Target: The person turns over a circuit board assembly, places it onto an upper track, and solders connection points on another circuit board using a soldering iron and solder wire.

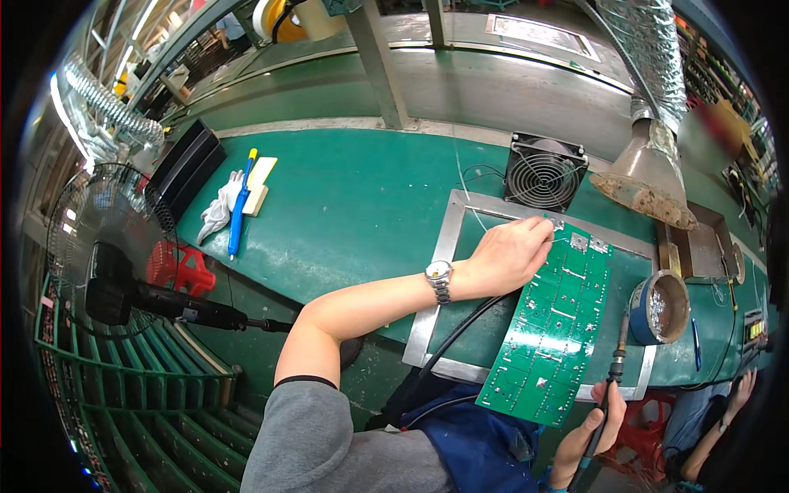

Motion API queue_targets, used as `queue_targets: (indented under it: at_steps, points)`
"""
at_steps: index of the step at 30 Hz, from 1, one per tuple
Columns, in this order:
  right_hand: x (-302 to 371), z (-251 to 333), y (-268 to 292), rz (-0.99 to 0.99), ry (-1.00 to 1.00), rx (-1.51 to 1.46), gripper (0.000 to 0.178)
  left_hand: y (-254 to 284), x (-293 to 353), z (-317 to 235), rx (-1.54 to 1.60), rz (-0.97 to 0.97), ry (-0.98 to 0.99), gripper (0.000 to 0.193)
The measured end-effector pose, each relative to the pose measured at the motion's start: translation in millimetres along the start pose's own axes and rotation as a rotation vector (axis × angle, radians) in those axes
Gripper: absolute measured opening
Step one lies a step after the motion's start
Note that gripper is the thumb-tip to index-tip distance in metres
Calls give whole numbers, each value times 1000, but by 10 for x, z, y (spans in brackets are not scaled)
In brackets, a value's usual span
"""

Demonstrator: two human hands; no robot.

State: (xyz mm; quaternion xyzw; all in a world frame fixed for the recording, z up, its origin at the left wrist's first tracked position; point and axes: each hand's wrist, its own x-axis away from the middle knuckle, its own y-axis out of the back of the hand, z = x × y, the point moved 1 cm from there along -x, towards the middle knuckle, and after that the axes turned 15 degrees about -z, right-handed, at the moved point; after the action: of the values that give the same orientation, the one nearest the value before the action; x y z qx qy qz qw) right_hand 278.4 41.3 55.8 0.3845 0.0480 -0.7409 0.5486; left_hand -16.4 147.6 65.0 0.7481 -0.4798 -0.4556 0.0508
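A long green circuit board (542,337) lies tilted across a metal frame (438,279) on the bench. My left hand (505,256), a watch on its wrist, is over the board's far end. Its fingers pinch a thin solder wire (463,177) that runs down from above. My right hand (575,444) grips a soldering iron (616,367) low beside the board's near right side. The iron points upward, its tip near a round blue-rimmed pot (660,308) with silvery bits inside. Shiny metal pads show by my left fingertips.
A square fan (546,172) stands behind the frame. An extraction hood (645,177) hangs at the right, near a metal tray (707,242). On the left are a blue tool (239,215), a white glove (219,212) and a floor fan (111,246). Another person's arm (719,427) appears far right.
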Motion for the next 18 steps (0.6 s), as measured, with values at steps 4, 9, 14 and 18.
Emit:
queue_targets:
  at_steps: [4, 9, 14, 18]
  points:
    - [89, 123, -72, -23, -55, -23, 53, -114, -26, 22, 30, -73, -124, 10]
    - [-23, 213, -281, -63, 153, 33, 36, -205, -103, 242, -92, 152, -59, 25]
    - [-97, 105, -251, -86, 220, -146, 35, 0, -203, 174, -67, 79, -58, 16]
    - [-177, -17, -169, -187, 228, -72, 33, 54, -209, 102, -40, 118, -16, 7]
